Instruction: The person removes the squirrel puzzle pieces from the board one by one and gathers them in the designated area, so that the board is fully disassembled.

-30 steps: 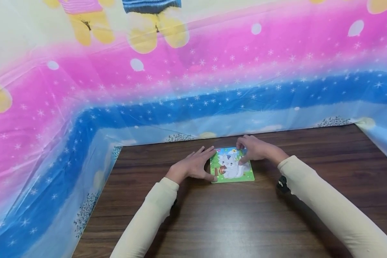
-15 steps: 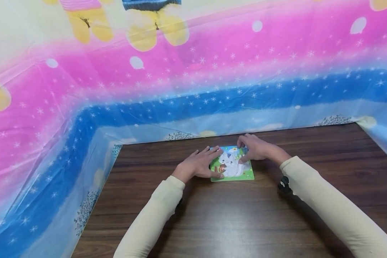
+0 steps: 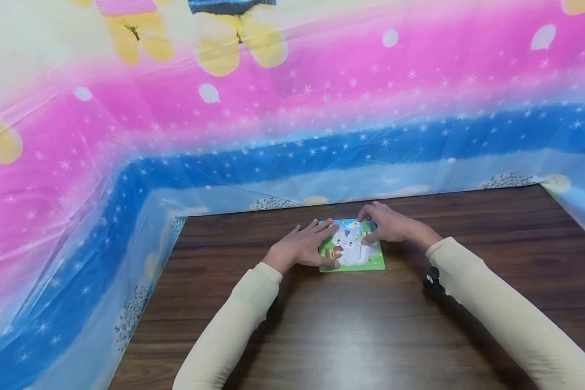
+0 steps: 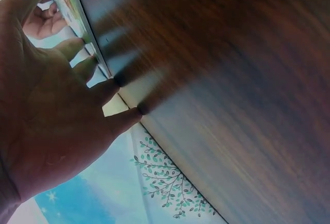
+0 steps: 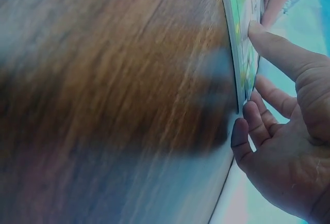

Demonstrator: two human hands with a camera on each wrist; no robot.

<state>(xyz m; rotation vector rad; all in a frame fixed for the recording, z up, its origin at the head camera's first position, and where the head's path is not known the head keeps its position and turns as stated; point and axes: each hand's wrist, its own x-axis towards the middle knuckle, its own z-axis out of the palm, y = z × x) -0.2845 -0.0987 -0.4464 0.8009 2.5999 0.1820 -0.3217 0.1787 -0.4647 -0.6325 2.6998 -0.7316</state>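
The square board point(image 3: 352, 250), with a white animal picture and green grass, lies flat on the brown table point(image 3: 351, 325), near the far edge.

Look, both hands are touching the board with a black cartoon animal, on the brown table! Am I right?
Not quite: the cartoon animal is white, as the head view shows. The left hand and right hand do touch the board, on the brown table.

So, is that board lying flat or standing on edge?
Lying flat: the board shows its picture side upward, its near edge along the table.
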